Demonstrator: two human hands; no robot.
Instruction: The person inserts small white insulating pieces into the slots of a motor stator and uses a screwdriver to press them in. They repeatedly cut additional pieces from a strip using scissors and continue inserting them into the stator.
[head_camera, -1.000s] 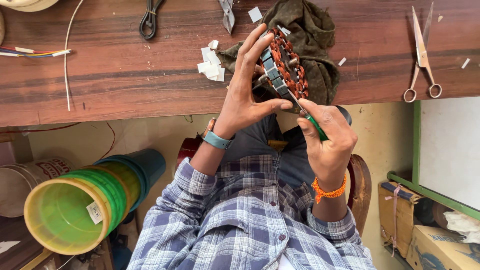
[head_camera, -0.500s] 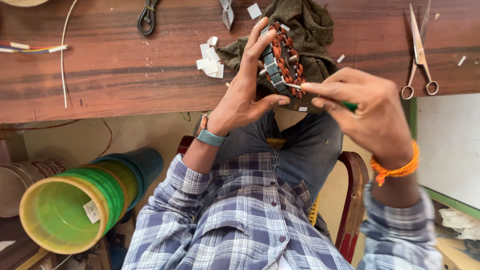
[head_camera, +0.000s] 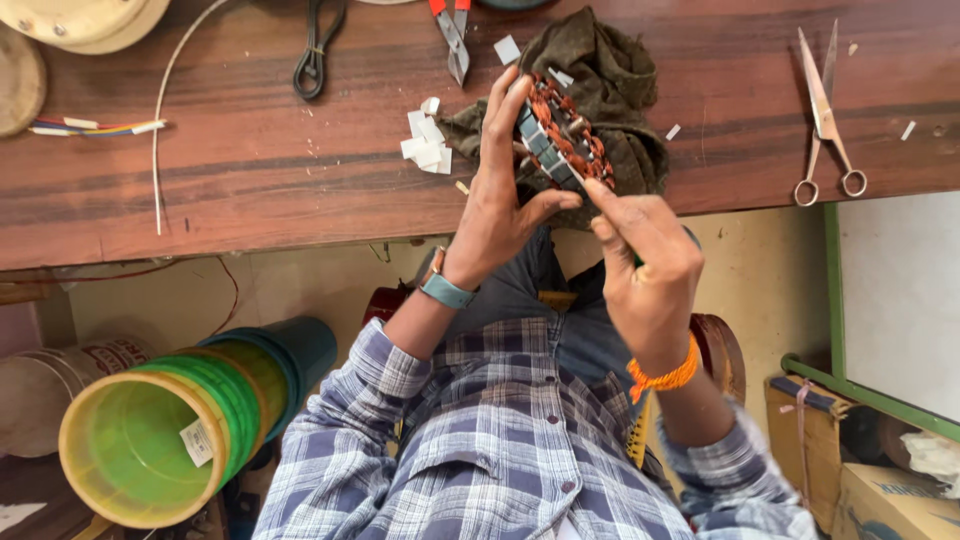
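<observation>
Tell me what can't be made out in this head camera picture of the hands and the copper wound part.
- Wound part: its near side is hidden by the left hand.
- Green-handled tool: almost wholly covered by the right hand; its tip cannot be seen.
- Red-handled pliers: handles cut off by the top edge.
- White paper bits: too small to tell apart.

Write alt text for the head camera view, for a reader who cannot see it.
Seen from above, a person's left hand holds a ring-shaped motor stator wound with copper wire at the edge of a wooden workbench, while the right hand presses a fingertip against it. Scissors, white paper scraps and a dark cloth lie on the bench.
</observation>
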